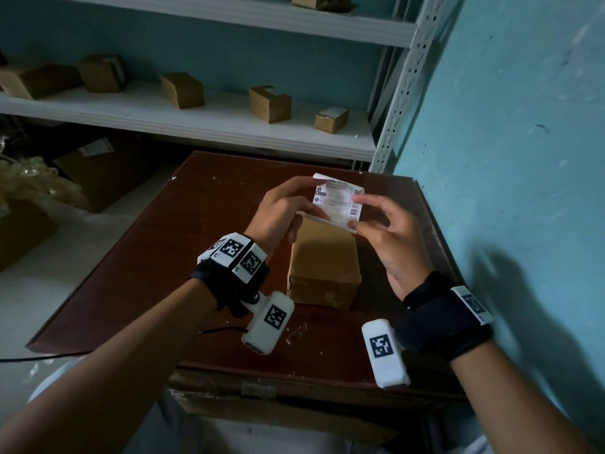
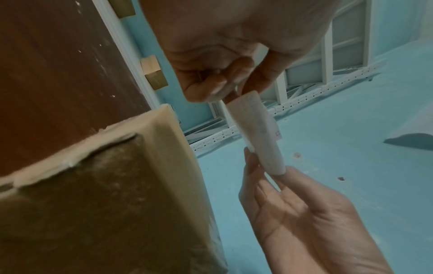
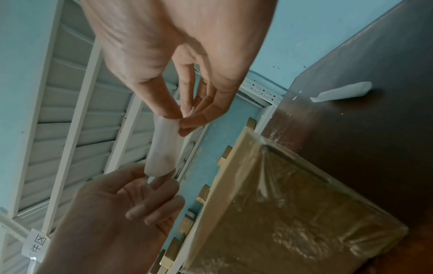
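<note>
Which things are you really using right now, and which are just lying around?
In use:
- the label, pinched by the left hand and the right hand
- the taped box on the table below them

Lying about:
- the small boxes on the shelf
- the floor boxes
- the paper strip on the table
</note>
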Demonstrator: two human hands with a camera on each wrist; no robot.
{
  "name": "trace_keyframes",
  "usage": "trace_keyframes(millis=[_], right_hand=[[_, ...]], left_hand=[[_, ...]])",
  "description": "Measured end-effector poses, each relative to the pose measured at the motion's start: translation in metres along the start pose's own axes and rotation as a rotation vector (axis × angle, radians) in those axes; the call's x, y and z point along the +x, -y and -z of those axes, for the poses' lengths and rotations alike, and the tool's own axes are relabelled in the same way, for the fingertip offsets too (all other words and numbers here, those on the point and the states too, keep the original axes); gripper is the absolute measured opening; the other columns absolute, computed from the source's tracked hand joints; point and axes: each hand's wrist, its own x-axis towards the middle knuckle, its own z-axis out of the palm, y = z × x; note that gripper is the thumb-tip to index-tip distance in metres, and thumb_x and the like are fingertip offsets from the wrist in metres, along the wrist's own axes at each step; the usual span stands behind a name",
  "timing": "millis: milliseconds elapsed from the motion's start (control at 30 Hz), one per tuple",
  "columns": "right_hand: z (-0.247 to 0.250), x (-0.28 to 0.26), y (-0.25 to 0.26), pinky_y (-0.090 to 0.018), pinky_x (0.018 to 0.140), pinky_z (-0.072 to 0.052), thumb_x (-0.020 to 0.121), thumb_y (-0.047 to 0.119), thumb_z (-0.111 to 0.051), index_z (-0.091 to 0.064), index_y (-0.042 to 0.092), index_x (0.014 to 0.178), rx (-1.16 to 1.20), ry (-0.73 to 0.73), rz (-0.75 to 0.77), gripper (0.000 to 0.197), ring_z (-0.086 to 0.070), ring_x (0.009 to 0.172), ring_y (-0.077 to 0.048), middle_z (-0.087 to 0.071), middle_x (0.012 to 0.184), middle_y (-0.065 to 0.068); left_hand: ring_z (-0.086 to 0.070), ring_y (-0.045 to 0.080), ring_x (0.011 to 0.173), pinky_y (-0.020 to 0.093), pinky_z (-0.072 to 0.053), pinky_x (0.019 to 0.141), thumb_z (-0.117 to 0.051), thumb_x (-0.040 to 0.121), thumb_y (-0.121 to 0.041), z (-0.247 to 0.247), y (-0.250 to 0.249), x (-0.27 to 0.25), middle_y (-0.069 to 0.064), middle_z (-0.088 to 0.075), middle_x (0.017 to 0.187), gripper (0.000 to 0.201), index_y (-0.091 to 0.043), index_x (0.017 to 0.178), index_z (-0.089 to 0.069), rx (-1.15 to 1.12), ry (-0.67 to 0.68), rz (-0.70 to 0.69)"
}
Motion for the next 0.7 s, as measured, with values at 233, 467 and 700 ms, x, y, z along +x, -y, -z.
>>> trace_keyframes(millis=[233,467,700], right_hand=[[0.004,0.001,-0.001,-0.027,0.081,-0.059,0.086,-0.003,-0.068,-0.064,0.014,0.118,-0.018,0.097,-0.037,0.037,-0.071,0.096,-0.014,-0.068,0.112,0.004],[0.005,0.001,-0.001,-0.023,0.079,-0.057,0.085,-0.003,-0.068,-0.062,0.014,0.119,-0.031,0.143,-0.046,0.038,-0.071,0.096,-0.009,-0.067,0.114,0.005],[0.008,0.005,-0.003,-0.022,0.082,-0.057,0.082,-0.002,-0.07,-0.059,0.017,0.125,-0.039,0.206,-0.083,0.048,-0.07,0.098,-0.008,-0.065,0.121,0.002]], left_hand=[[-0.055,0.009,0.071,0.01,-0.043,0.047,-0.057,0.087,-0.001,0.003,0.008,0.004,0.012,-0.052,0.112,0.038,-0.022,0.119,-0.058,0.189,0.015,-0.071],[-0.064,0.019,0.094,0.014,-0.051,0.061,-0.06,0.083,0.0,0.007,0.013,0.007,0.01,-0.048,0.126,0.048,-0.018,0.128,-0.055,0.238,0.057,-0.064],[-0.066,0.008,0.085,0.013,-0.053,0.066,-0.062,0.081,0.003,0.007,0.014,0.006,0.006,-0.047,0.129,0.049,-0.016,0.126,-0.058,0.269,0.029,-0.051]])
